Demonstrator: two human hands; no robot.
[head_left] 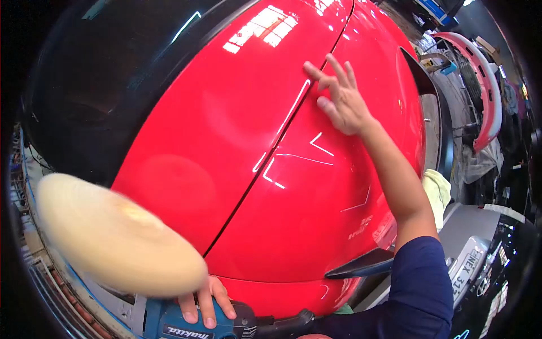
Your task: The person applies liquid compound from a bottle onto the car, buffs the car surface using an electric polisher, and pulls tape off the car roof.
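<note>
The glossy red car body (186, 130) fills the middle of the head view, with a dark seam running across it. My right hand (341, 99) is over the panel by this seam, fingers spread and holding nothing. Whether its fingertips touch the paint, I cannot tell. At the bottom, the fingers of my left hand (209, 308) wrap over a blue and black Makita polisher (186, 327). Its round cream buffing pad (113, 237) is blurred and faces up, tilted, apart from the red panel. The pad hides most of my left hand and wrist.
A dark glossy surface (96, 85) lies beyond the red panel at left. Black trim (361, 264) sticks out at lower right. Nearby are a pale yellow cloth (436, 195), a grey car with a licence plate (470, 265), and a detached red bumper (488, 90).
</note>
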